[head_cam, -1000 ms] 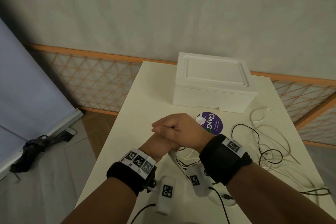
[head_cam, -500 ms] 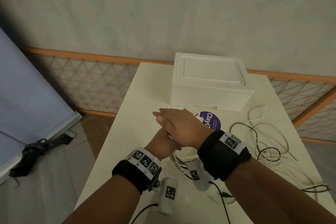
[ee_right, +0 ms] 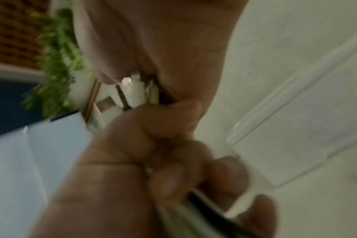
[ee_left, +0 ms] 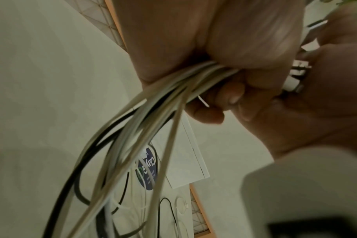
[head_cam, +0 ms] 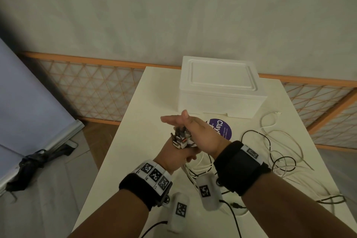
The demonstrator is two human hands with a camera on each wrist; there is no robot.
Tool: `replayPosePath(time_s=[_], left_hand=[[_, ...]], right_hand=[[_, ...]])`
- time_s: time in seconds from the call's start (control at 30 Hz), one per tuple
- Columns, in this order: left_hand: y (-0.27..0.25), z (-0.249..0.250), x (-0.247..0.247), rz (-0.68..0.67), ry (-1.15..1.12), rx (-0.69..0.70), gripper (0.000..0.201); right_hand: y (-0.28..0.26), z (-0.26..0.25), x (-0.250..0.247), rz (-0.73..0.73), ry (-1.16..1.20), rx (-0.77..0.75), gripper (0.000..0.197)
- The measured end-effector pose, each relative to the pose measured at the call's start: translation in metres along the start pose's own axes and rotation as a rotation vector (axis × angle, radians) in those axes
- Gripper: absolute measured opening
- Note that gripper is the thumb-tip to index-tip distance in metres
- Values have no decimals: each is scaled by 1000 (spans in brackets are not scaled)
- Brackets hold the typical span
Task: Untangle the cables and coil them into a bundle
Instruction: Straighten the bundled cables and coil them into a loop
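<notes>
My left hand grips a bunch of white and black cables just below their plugs, which stick up out of the fist. The left wrist view shows my fingers curled round the cable bunch, and its strands hang down towards the table. Flat, with straight fingers, my right hand lies over the plugs with its palm against their tips. In the right wrist view the plugs poke up between fist and palm. The rest of the cables lie in loose loops on the table to the right.
A white foam box stands at the back of the white table. In front of it lies a round purple label. The table's left edge drops to the floor, and an orange lattice rail runs behind.
My right hand, earlier folded over the left fist, has straightened out flat, and the plugs now show. Both hands have moved a little away from me.
</notes>
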State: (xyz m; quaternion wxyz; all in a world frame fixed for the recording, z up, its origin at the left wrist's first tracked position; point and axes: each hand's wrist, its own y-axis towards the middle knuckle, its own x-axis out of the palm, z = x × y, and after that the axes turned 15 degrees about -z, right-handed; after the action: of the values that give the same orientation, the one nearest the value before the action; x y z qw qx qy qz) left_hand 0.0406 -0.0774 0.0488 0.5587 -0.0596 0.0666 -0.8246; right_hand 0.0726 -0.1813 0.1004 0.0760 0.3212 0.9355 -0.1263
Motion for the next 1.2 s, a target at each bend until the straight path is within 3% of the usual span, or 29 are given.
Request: replayPosePath(time_s=[0.13,0.2,0.27,0.33,0.37,0.47,0.57,0.67,0.77,0.87,0.9,1.0,1.03,1.1,1.2], left_hand=[[3,-5,-1,-106,65,-44,14],[2,-7,-1,-155,91,-73,18],[1,-10,-2,-158,130,-76,21],[-1,-9,-2,-123,150,-78,9],[-2,-8,-2,-116,155,-74,7],[3,-8,2,-117,360,-87,36],[10,-6,3,-91,450,-173,42],[9,-5,-4,-131,533,-177,40],[1,-2,-6,-205,524,-239,64],[-1,-4,-1,-168,447,-173,43],[-2,-2,1,-147,402,-140,49],[-3,-11,3,-135,346,-122,115],[-2,-17,0,-112,261,-146,116],[-1,-25,-6,-73,93,-201,89],[1,-25,-5,-91,-6,-186,71]], right_hand=[[-2,1,1,15,1,20,66],[-2,4,2,-4,-60,37,67],[-2,5,3,-56,-225,56,81],[-1,4,1,-106,-406,93,96],[0,3,0,-130,-474,109,93],[2,-2,-5,-199,-644,139,62],[6,-6,-4,-204,-726,58,39],[9,-6,1,-243,-779,146,37],[9,-10,5,-291,-878,213,42],[9,-15,7,-284,-881,251,46],[8,-16,8,-280,-879,255,47],[7,-15,7,-281,-848,257,54],[7,-15,7,-289,-834,259,56],[6,-15,6,-302,-812,281,60],[6,-16,3,-299,-813,321,63]])
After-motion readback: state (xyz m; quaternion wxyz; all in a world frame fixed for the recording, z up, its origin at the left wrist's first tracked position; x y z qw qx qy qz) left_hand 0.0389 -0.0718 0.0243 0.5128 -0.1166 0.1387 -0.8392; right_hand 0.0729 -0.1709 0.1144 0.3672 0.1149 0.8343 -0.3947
